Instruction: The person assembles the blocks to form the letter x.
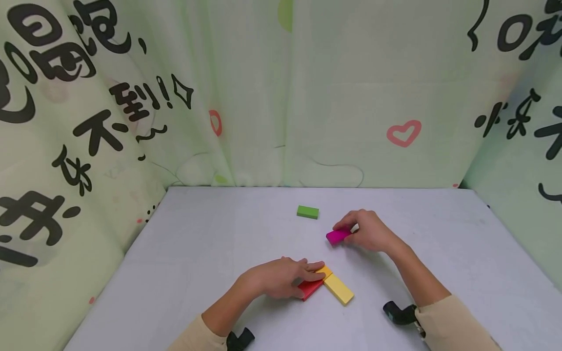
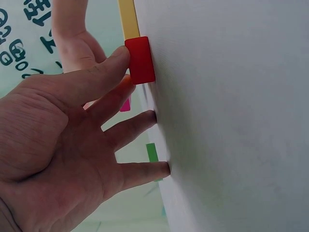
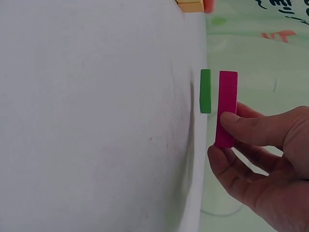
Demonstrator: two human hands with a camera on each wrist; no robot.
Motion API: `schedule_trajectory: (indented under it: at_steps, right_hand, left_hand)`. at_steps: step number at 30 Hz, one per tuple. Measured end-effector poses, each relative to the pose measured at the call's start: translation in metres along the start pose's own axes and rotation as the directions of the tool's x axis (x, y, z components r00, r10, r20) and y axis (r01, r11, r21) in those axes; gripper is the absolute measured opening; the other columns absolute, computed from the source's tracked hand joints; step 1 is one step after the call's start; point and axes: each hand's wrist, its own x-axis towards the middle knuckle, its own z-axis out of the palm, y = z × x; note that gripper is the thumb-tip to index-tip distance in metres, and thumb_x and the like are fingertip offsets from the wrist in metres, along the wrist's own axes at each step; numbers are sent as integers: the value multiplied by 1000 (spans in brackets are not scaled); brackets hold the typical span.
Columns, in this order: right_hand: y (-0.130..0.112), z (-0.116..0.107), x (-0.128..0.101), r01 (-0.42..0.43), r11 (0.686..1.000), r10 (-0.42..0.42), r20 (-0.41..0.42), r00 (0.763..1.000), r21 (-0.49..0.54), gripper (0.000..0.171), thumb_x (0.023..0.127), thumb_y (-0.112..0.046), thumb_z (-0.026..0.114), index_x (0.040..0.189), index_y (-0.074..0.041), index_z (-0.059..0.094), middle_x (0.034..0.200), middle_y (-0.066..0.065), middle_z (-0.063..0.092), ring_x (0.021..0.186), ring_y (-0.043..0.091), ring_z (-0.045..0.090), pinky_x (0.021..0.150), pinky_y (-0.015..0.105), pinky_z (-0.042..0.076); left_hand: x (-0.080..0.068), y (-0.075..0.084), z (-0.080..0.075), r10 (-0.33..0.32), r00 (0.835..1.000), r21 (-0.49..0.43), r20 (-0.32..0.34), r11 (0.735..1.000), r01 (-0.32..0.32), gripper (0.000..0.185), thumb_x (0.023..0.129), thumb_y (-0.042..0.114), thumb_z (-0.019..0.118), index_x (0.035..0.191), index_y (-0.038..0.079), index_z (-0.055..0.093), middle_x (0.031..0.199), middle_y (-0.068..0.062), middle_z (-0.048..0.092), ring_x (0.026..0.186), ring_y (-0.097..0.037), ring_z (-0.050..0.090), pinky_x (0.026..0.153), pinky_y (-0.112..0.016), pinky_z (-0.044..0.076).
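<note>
On the white table, my left hand (image 1: 283,278) pinches a red block (image 1: 311,288) between thumb and finger, its other fingers spread. A small orange block (image 1: 325,271), partly under the left fingertips, meets the end of a longer yellow block (image 1: 339,289); the red block lies against them at an angle. Farther up and to the right, my right hand (image 1: 370,231) holds a magenta block (image 1: 337,237) with its thumb across one face and fingers behind, as the right wrist view shows with that block (image 3: 228,96). The left wrist view shows the red block's end (image 2: 140,60) under the thumb.
A green block (image 1: 308,212) lies toward the back of the table (image 1: 219,234), left of and beyond the magenta one. Pale green printed curtains (image 1: 342,97) enclose the back and both sides. Black wrist devices (image 1: 400,313) sit at both sleeves.
</note>
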Motion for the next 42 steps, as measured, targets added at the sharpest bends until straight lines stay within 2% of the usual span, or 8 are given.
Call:
schedule_trajectory:
  at_steps: [15,24,32,42]
  right_hand:
    - [-6,2,-12,20,998,-22,21,1000,57,29,86,0,80,111,-12,82,111,6,76,101,23,67,80,34,62]
    - [-13,0,-16,33,999,-33,33,999,21,28,84,2,81,109,-12,82,108,4,76,99,21,67,76,30,59]
    - [-15,-2,-18,36,999,-37,44,998,26,29,84,3,80,108,-11,82,108,3,76,99,22,67,79,33,61]
    - [-17,-2,-19,26,999,-28,105,994,22,30,82,4,80,105,-14,83,106,2,76,100,21,66,76,30,58]
  left_hand:
    - [1,-1,1,-6,1000,1,2,1000,6,65,101,22,69,158,39,44,168,22,31,156,-21,35,124,-48,34]
    - [3,-1,1,3,1000,6,1,1000,-3,65,101,22,70,158,38,44,168,20,31,156,-20,36,124,-48,35]
    - [2,0,1,-23,1000,-22,7,1000,23,65,100,23,70,157,40,45,167,23,31,156,-19,35,123,-46,36]
    - [-1,1,0,-52,999,-47,6,998,52,64,101,24,70,156,43,44,166,25,31,157,-20,33,123,-49,35]
